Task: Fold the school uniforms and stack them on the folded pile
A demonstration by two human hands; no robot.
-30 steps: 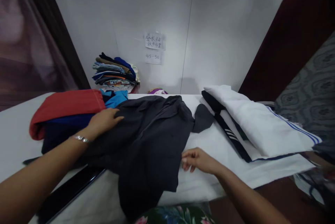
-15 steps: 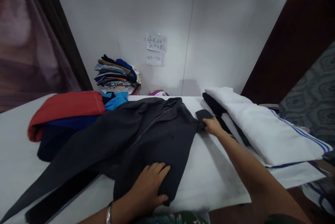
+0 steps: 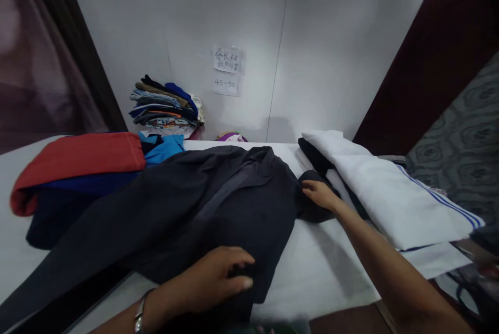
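A dark grey jacket [image 3: 249, 219] lies front up across the white table, one long sleeve stretched toward the lower left. Over its lower front is my left hand [image 3: 216, 279], thumb and fingers apart in a loose curve with nothing between them. At the jacket's right side, my right hand [image 3: 322, 194] has its fingertips closed on the other sleeve [image 3: 312, 212], which is bunched short and spreads below the wrist. Part of the grip is hidden by the hand itself.
Folded red cloth [image 3: 81, 159] lies over dark blue cloth at left, beside a bright blue garment [image 3: 166, 149]. Folded white clothing [image 3: 374, 183] with blue stripes is piled at right. A clothes stack [image 3: 167, 107] stands by the wall, near a paper note [image 3: 229, 60].
My left hand has lifted from flat on the jacket into an open curve. The right sleeve now spreads farther right, beneath my right hand. The view has shifted slightly.
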